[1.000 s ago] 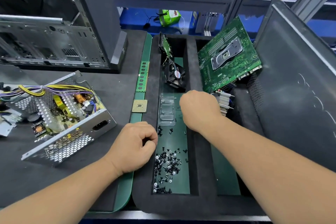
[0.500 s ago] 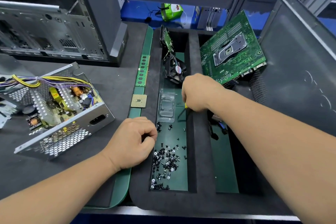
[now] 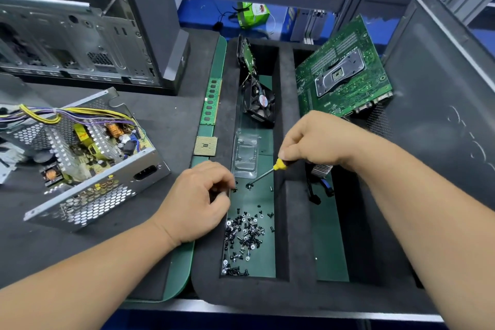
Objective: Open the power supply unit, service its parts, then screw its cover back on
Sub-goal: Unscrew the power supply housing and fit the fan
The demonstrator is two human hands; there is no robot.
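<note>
1. Head view, the only one. Landmark: the foam tray (image 3: 294,286), with the screws (image 3: 245,236) heaped in its left slot.
2. PSU (image 3: 80,158) sits well left of the tray on the dark mat, cover off, board and wire bundle exposed. We see no cover that we can identify for certain.
3. Right hand (image 3: 318,139) is over the tray's middle ridge, fingers curled round the yellow handle of a screwdriver (image 3: 263,174). The shaft slants down and left; its tip meets a loose screw (image 3: 248,186) lying beyond the heap, on the slot floor.
4. Left hand (image 3: 198,201) rests at the tray's left edge, just beside the heap, fingers curled in, tips at the slot's rim. Something dark shows under the fingertips; we cannot tell whether it pinches a screw.
5. Also in the tray: clear CPU case (image 3: 246,155) and fan (image 3: 261,102) farther up the same slot, motherboard (image 3: 345,72) leaning in the right slot. CPU (image 3: 205,146) and RAM stick (image 3: 211,102) lie just left of the tray.
6. Judgement: we are picking cover screws.
7. Risks:
   - the screw may drop off the tip during the carry across to the PSU, if the tip holds it weakly;
   - it could fall into the open board, where loose metal risks a short;
   - the heap looks mixed, so a wrong thread may be chosen.
</note>
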